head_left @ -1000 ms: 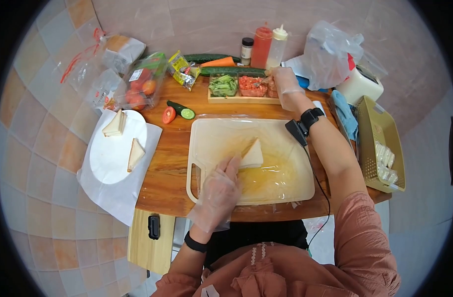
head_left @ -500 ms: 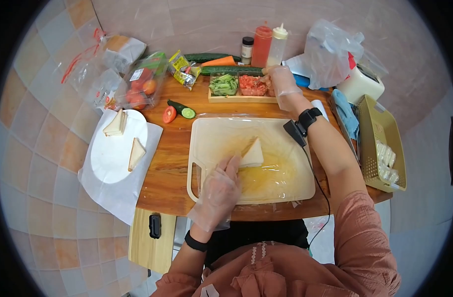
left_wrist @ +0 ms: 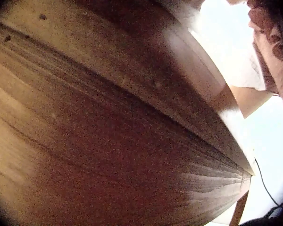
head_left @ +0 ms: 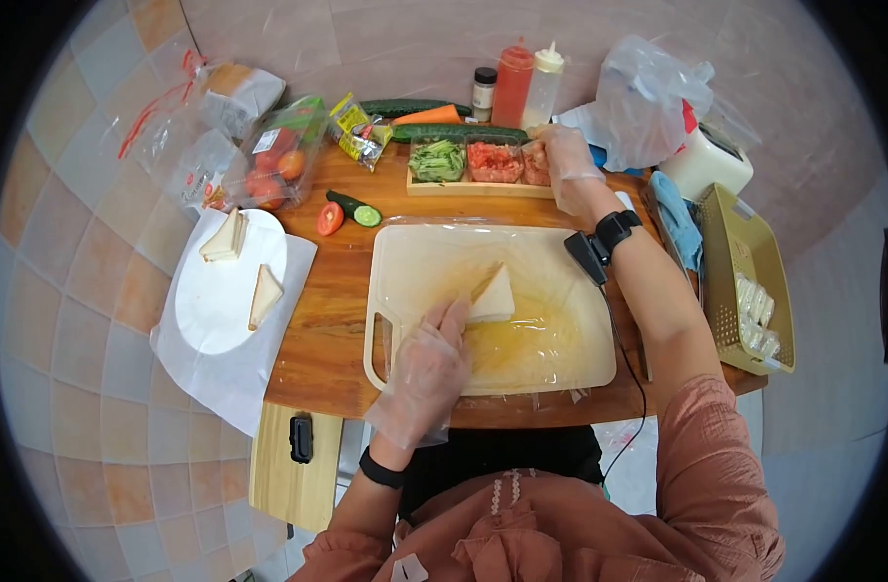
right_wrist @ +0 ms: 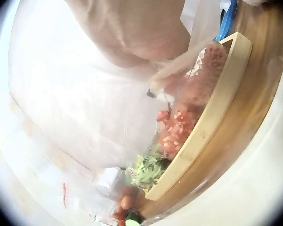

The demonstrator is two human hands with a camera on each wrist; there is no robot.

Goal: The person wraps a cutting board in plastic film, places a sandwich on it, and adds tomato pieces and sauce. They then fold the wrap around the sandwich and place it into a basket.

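On the cutting board (head_left: pixel 580 330), a white bread triangle (head_left: pixel 494 297) with a browned edge lies at the fingertips of my left hand (head_left: pixel 427 364). That hand wears a clear plastic glove and rests with its fingers fairly straight against the bread's left side. My gloved right hand (head_left: pixel 568 160) is at the right end of a wooden tray (head_left: pixel 483 190). It covers part of the diced pink food (head_left: pixel 535 163) there. Shredded cucumber (head_left: pixel 436 161) and diced red food (head_left: pixel 494 163) fill the other compartments. In the right wrist view, I cannot tell what the right fingers hold.
Two bread triangles (head_left: pixel 263 296) stand on a white plate (head_left: pixel 197 306) at left. Behind the tray are a red squeeze bottle (head_left: pixel 512 87), a pale one (head_left: pixel 543 89) and cucumbers (head_left: pixel 444 131). A perforated basket (head_left: pixel 730 281) stands at right, and a cable (head_left: pixel 619 388) hangs from the right wrist.
My right hand has shifted slightly right along the tray, uncovering more of the diced pink food. My left hand stays beside the bread triangle.
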